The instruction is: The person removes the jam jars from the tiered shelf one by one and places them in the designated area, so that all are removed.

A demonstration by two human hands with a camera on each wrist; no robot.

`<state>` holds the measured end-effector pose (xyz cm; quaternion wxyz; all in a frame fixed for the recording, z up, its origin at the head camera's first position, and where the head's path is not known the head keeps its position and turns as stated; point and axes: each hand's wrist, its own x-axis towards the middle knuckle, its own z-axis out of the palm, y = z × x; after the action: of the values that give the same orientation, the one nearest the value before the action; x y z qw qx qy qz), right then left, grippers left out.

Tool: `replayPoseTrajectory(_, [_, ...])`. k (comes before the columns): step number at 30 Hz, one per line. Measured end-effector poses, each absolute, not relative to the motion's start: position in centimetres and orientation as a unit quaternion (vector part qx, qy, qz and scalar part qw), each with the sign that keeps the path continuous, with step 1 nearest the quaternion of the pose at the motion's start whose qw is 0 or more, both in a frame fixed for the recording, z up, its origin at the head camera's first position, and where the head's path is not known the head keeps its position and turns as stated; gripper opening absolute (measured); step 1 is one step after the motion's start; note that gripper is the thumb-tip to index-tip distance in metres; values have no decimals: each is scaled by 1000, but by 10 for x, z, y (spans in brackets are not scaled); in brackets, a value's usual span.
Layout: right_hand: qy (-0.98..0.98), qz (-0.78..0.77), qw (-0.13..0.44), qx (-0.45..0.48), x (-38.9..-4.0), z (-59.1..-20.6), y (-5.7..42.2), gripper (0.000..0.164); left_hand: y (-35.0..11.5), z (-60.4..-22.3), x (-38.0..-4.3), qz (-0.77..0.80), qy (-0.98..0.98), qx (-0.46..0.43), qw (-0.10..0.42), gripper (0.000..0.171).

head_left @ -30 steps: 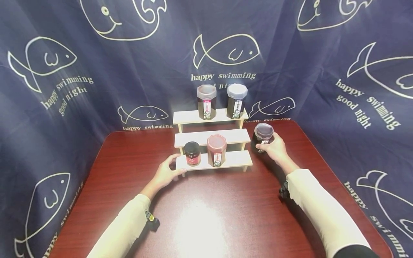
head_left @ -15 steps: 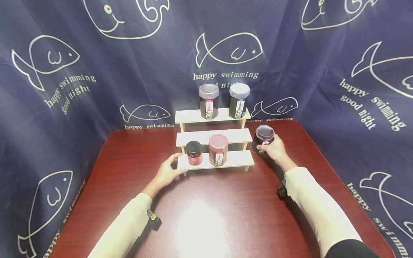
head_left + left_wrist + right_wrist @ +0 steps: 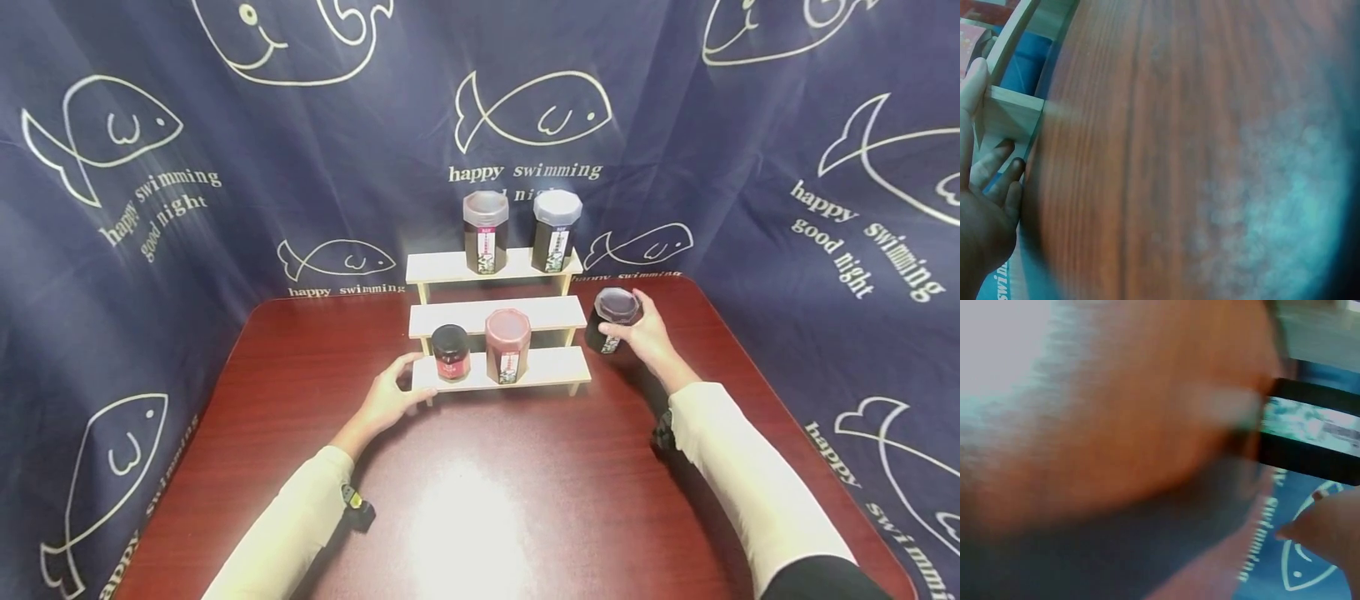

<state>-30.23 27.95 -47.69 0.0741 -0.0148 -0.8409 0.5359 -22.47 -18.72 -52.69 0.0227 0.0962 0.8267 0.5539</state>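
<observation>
At the right of the table my right hand holds a dark jar with a clear octagonal lid, thumb across the front and fingers behind the rim. The right wrist view shows this jar by its label side, with fingers below it. My left hand is at the left end of a three-tier wooden display rack, its thumb along the front edge of the lowest step. In the left wrist view the left hand has its thumb on the wood and its other fingers bent beside the rack's leg.
On the lowest step stand a small black-lidded jar and a red-lidded jar. A clear-lidded jar and a white-lidded jar stand on the top step. A blue fish-print curtain surrounds the red-brown table.
My right hand has shifted up on the jar, its fingers farther round the lid's rim and more of the label showing. The left hand keeps its place at the rack.
</observation>
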Motion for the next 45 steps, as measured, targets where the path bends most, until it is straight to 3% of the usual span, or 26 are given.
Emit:
replayPoseTrajectory(14, [-788, 606, 85, 66, -327, -389, 243, 93, -189, -528, -228, 555, 827, 80, 31, 73])
replayPoseTrajectory(24, [-715, 687, 100, 88, -337, -378, 211, 87, -187, -528, -226, 552, 829, 87, 32, 71])
replayPoseTrajectory(36, [-754, 640, 126, 75, -340, -373, 178, 85, -187, -529, -225, 551, 830, 88, 19, 71])
replayPoseTrajectory(45, [-826, 538, 164, 17, -342, -373, 164, 95, -185, -529, -225, 553, 828, 89, 21, 71])
